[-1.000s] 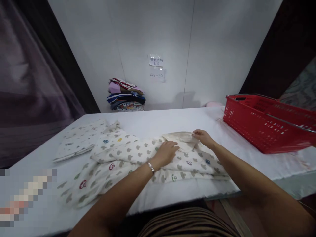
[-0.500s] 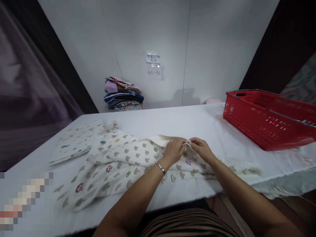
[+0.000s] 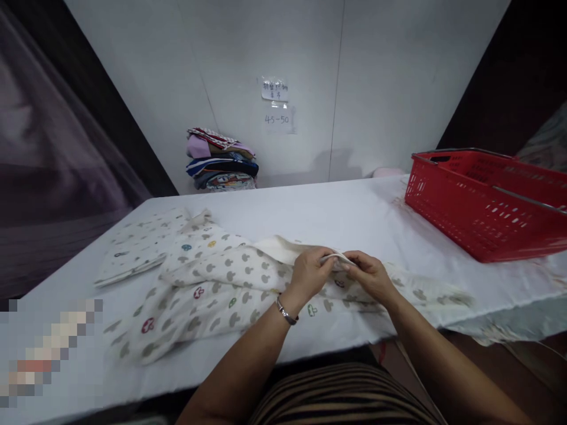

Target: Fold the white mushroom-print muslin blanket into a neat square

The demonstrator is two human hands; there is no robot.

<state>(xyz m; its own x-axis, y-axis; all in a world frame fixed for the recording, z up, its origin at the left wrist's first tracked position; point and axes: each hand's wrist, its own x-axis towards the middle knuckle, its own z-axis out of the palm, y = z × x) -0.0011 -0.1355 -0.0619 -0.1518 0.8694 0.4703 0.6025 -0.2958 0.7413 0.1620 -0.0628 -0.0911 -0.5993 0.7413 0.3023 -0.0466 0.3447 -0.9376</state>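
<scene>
A white garment printed with grey-brown mushrooms and a few coloured ones [image 3: 241,268] lies spread and rumpled on the table [image 3: 310,206]. My left hand [image 3: 312,274], with a metal bracelet at the wrist, pinches its raised edge. Close beside it, my right hand [image 3: 370,276] pinches the same edge between thumb and fingers. The edge is lifted a little off the table and curls between my hands. The garment's far right part runs out past my right forearm. Left of it lies a folded cloth with a similar small print [image 3: 137,242].
A red plastic basket [image 3: 478,206] with metal handles stands at the right. Folded clothes [image 3: 221,162] are stacked against the wall at the back. Paper notes [image 3: 275,103] hang on the wall. A dark curtain [image 3: 57,177] borders the left side.
My hands have shifted slightly right along the garment's edge, and the right hand has turned more around it. The camera view has tilted a little.
</scene>
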